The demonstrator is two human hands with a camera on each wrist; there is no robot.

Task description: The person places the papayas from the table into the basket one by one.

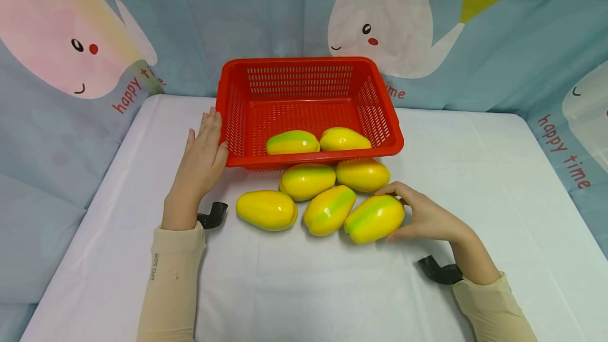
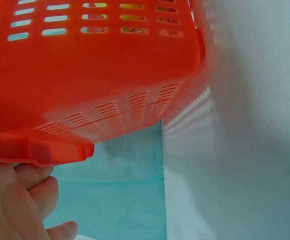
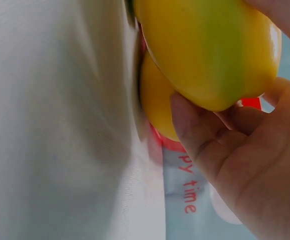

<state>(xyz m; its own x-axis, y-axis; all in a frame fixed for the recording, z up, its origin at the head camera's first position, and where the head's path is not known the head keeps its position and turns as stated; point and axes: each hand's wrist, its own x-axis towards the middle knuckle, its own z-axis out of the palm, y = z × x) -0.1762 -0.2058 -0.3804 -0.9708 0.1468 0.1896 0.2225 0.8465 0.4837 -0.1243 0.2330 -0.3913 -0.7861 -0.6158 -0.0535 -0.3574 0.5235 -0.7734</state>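
My right hand (image 1: 425, 215) curls its fingers and thumb around a yellow papaya with a green stripe (image 1: 375, 219), at the right end of a group on the table. The right wrist view shows that papaya (image 3: 210, 50) close up, thumb and fingers around it. With fingers mostly straight, my left hand (image 1: 201, 154) rests against the left side of a red plastic basket (image 1: 387, 120). In the left wrist view, its fingers (image 2: 45, 195) touch the basket's rim from outside. Two papayas, a greener one (image 1: 293, 142) and a yellower one (image 1: 345, 139), lie inside along the near wall.
Several more papayas lie in front of the basket: one at left (image 1: 267, 210), one in the middle (image 1: 330, 210), and two against its near wall, left (image 1: 307, 181) and right (image 1: 363, 175). A white cloth (image 1: 294, 289) covers the table; a blue printed curtain (image 1: 266, 9) hangs behind.
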